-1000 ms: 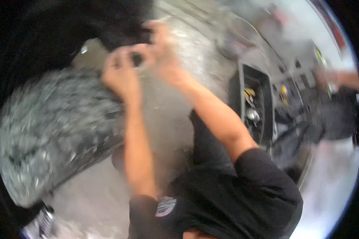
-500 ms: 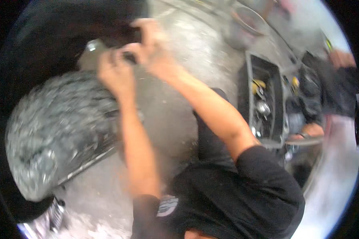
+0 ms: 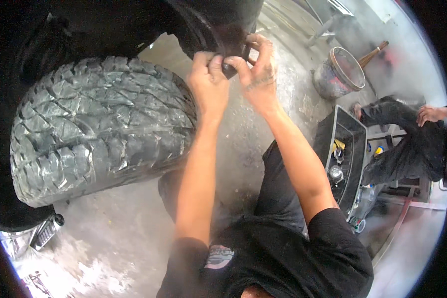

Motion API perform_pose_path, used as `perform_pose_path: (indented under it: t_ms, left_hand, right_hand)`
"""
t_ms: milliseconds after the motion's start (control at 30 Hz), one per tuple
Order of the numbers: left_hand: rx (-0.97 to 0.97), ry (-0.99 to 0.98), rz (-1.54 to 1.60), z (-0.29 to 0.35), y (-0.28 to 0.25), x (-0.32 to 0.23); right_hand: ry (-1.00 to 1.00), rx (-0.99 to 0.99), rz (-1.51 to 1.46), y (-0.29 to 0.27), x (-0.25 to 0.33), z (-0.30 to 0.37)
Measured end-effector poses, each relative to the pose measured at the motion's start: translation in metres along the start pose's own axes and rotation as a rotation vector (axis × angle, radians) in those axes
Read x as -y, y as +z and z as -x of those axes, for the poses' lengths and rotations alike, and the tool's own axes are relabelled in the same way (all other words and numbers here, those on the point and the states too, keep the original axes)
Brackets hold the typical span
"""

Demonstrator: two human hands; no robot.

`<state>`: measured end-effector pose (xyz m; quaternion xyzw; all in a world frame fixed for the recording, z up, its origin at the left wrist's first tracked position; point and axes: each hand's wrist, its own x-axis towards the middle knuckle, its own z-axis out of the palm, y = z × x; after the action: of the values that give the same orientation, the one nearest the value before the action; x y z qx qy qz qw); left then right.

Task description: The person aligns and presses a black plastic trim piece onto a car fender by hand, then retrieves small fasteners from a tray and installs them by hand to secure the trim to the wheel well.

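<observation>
Both of my hands are at the lower edge of a black vehicle panel [image 3: 218, 25] beside the wheel arch. My left hand [image 3: 208, 82] is closed on that edge, thumb in front and fingertips partly hidden. Close by on the right, my right hand [image 3: 257, 74] pinches the panel's corner, its thumb almost meeting the left one. A small dark piece of the edge shows between the two thumbs. To the left of my forearms stands a chunky-treaded tire [image 3: 104, 124], dusty grey, under the dark wheel arch.
On the right lies a long black tray [image 3: 355, 171] with tools and small parts. Beyond it stands a round bucket [image 3: 340, 74] with sticks behind. Another person in dark trousers [image 3: 402, 139] sits at far right. A shiny metal part [image 3: 30, 238] is at lower left.
The view has swung, so tire, tray and bucket sit differently in it and look sharper. My hands stay close together at the black panel, now farther right in the picture.
</observation>
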<state>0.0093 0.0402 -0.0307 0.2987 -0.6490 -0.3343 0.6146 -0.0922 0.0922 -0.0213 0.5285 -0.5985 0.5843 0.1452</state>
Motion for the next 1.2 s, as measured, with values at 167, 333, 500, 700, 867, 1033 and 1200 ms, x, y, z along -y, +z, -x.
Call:
perform_pose_path:
  t_ms: [167, 333, 500, 700, 867, 1033, 1200]
  left_hand:
    - [-0.064, 0.047, 0.056, 0.001, -0.001, 0.001]
    - [-0.041, -0.435, 0.443, 0.008, -0.003, 0.007]
    - [-0.085, -0.359, 0.395, 0.008, 0.003, -0.004]
    - [-0.171, 0.13, 0.221, 0.004, 0.009, 0.02]
    - [-0.161, 0.071, 0.288, 0.009, 0.008, 0.019]
    - [-0.253, 0.075, 0.353, -0.01, -0.01, -0.01]
    - [-0.181, 0.055, 0.477, -0.036, -0.006, -0.04]
  right_hand:
    - [0.086, 0.023, -0.064, 0.001, 0.005, 0.0]
    - [0.121, 0.074, -0.08, 0.0, 0.015, -0.001]
    - [0.158, 0.12, -0.075, -0.003, 0.02, -0.001]
    - [0.087, 0.125, -0.002, -0.001, 0.021, 0.0]
    - [0.038, 0.146, 0.029, -0.002, 0.019, 0.001]
    - [0.093, 0.102, 0.003, 0.002, 0.02, 0.004]
    - [-0.066, 0.068, 0.284, 0.005, 0.026, 0.003]
